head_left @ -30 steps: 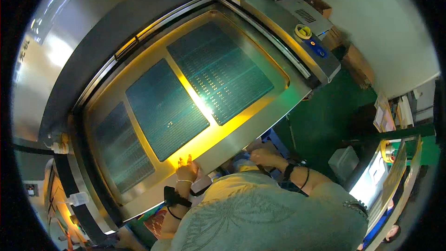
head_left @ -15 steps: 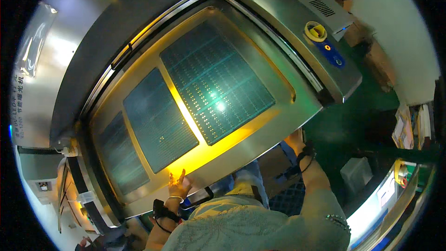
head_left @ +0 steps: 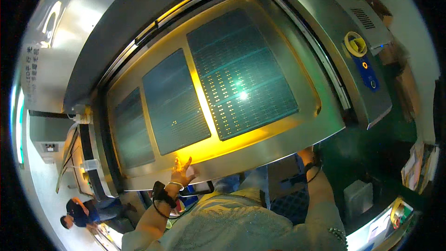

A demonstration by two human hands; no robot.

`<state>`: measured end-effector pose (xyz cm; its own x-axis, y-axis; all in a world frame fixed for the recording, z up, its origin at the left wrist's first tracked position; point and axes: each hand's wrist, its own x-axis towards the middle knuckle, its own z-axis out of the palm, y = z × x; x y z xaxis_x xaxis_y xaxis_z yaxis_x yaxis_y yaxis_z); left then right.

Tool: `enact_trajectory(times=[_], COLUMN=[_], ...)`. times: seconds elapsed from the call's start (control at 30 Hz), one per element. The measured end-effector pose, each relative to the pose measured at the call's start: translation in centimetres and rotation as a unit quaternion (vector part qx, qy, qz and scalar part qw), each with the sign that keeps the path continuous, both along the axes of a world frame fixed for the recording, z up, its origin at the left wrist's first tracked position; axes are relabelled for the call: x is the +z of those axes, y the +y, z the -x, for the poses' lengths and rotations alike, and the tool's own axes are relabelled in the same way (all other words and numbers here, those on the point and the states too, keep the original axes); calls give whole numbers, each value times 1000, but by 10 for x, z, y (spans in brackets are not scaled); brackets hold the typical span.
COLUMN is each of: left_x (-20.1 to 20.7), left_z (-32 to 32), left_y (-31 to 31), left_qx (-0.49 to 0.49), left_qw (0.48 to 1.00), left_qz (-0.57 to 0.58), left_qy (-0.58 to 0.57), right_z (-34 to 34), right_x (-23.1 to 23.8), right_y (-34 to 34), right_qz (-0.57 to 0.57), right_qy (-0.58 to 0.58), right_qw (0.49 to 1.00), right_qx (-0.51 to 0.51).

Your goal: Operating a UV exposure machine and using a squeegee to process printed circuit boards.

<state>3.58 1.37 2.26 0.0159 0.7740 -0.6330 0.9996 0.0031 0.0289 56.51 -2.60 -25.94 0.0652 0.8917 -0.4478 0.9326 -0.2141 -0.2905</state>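
A large metal tray with a glass-like bed fills the middle of the view, pulled out from a machine. Three dark, greenish panels lie on it: a right one, a middle one and a left one. Rows of small bright dots show on the right panel. My left hand is over the tray's front edge, fingers spread, holding nothing. At the tray's front right edge is my right hand, its fingers mostly hidden, so its grip cannot be made out.
A control panel with a lit button and a yellow tape roll sit on the machine's right side. A dark lid rises behind the tray. Another person is at the far lower left. A pale bin stands at right.
The view has turned, so the tray and machine appear shifted right. My left hand stays by the front edge with its fingers spread. The other person has come clearly into view.
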Motion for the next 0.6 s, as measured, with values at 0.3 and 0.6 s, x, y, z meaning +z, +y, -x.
enact_trajectory(times=[0.3,0.6], left_x=[-2,-9], left_z=[-2,-6], left_y=[-1,-8], left_qx=[7,10], left_qw=[1000,996], left_qz=[-22,-83], left_qy=[18,9], right_z=[86,129], right_x=[134,158], right_y=[-42,4], right_qz=[-107,64], right_qy=[-62,-81], right_qw=[992,992], right_qx=[5,-77])
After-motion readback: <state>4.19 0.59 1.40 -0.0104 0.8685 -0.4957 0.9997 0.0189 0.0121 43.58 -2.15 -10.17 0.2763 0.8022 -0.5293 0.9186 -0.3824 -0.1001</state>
